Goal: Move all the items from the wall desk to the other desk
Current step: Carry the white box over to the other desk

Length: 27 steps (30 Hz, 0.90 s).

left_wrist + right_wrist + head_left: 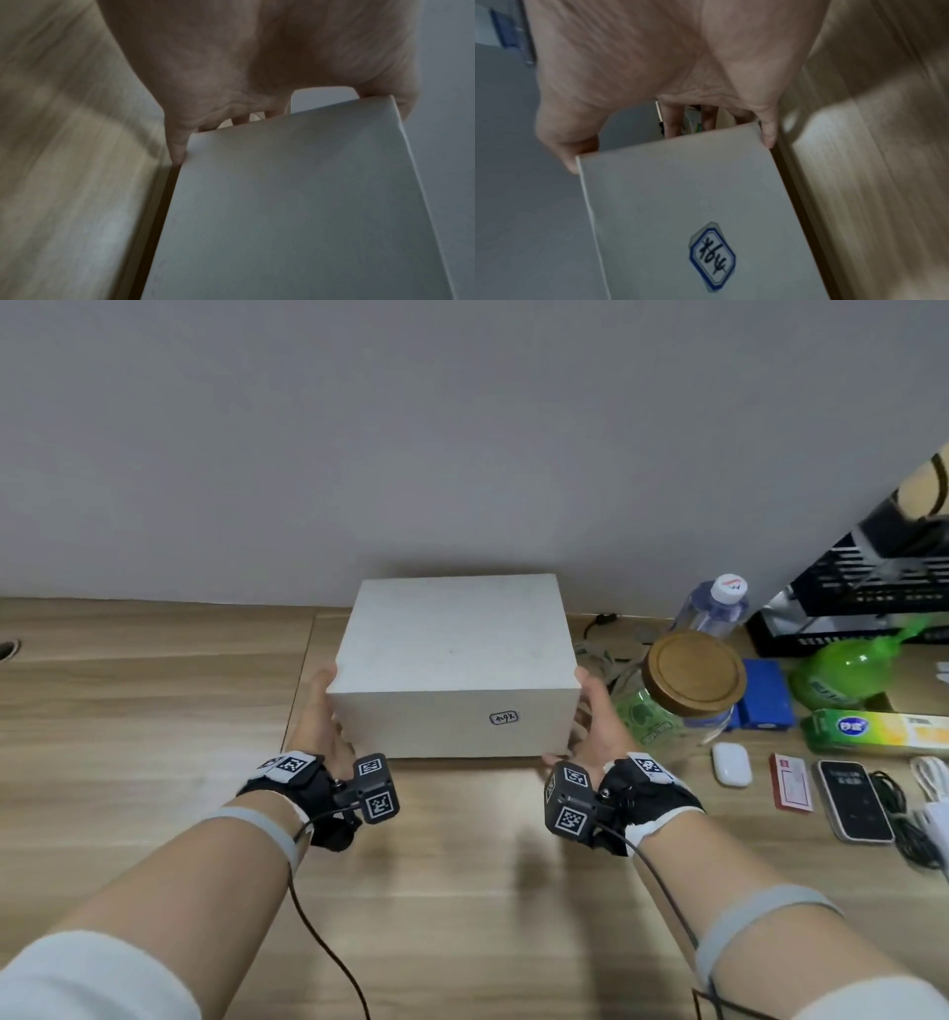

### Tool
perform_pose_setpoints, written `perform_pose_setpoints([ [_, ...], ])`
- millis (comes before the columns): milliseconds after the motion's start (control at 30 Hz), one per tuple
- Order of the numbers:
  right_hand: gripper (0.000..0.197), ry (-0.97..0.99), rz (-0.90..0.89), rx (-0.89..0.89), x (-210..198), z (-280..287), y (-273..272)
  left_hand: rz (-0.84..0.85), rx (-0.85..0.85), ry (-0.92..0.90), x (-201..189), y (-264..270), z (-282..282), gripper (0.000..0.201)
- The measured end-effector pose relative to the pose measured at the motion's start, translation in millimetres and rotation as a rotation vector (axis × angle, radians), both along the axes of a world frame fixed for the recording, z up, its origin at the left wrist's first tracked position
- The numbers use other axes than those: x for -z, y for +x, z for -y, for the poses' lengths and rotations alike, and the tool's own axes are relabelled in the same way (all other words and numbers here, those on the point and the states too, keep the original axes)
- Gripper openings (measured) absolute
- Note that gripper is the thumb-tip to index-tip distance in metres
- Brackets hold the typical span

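Note:
A white cardboard box [457,654] with a small blue-framed label [504,717] stands on the wooden desk [154,721] close to the grey wall. My left hand [323,716] grips its left side and my right hand [598,716] its right side. In the left wrist view the box [295,203] fills the lower right, with the left hand [231,60] set against its end, thumb over one edge. The right wrist view shows the right hand [667,60] the same way on the labelled face of the box [693,203]. A thin dark line runs under the box; whether it is off the desk I cannot tell.
Right of the box stand a glass jar with a wooden lid [693,680], a water bottle [714,606], a green bottle [847,670], a blue box [765,693] and a black crate [873,588]. Nearer lie a white case [731,763], a red card [791,780], a phone [855,801] and cables [929,793].

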State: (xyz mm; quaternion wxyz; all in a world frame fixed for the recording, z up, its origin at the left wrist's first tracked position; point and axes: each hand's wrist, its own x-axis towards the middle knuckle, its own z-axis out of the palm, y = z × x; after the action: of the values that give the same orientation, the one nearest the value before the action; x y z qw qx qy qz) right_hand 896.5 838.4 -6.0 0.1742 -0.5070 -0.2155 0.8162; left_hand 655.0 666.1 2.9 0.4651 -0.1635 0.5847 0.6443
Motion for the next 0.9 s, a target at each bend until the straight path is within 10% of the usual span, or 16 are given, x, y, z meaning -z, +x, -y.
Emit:
perform_pose_setpoints([
  [267, 0.073, 0.005, 0.027, 0.176, 30.4, -3.6, 1.6, -0.007, 0.016, 0.048, 7.2, 19.3, -26.7, 0.05],
  [500, 0.05, 0.144, 0.114, 0.165, 30.4, 8.2, -6.8, -0.191, 0.236, -0.19, 21.3, 1.1, -14.5, 0.113],
  [633, 0.083, 0.225, 0.299, 0.045, 34.2, 21.6, -7.9, -0.269, 0.228, -0.1, 11.0, 11.0, -3.3, 0.052],
  [767, 0.106, 0.311, 0.414, -0.009, 70.3, 21.5, -9.3, -0.288, 0.182, 0.016, -3.5, 22.0, 35.7, 0.038],
  [900, 0.033, 0.255, 0.346, -0.054, 7.1, 82.1, -29.5, -0.342, 0.165, -0.023, -23.0, 12.4, 95.0, 0.026],
])
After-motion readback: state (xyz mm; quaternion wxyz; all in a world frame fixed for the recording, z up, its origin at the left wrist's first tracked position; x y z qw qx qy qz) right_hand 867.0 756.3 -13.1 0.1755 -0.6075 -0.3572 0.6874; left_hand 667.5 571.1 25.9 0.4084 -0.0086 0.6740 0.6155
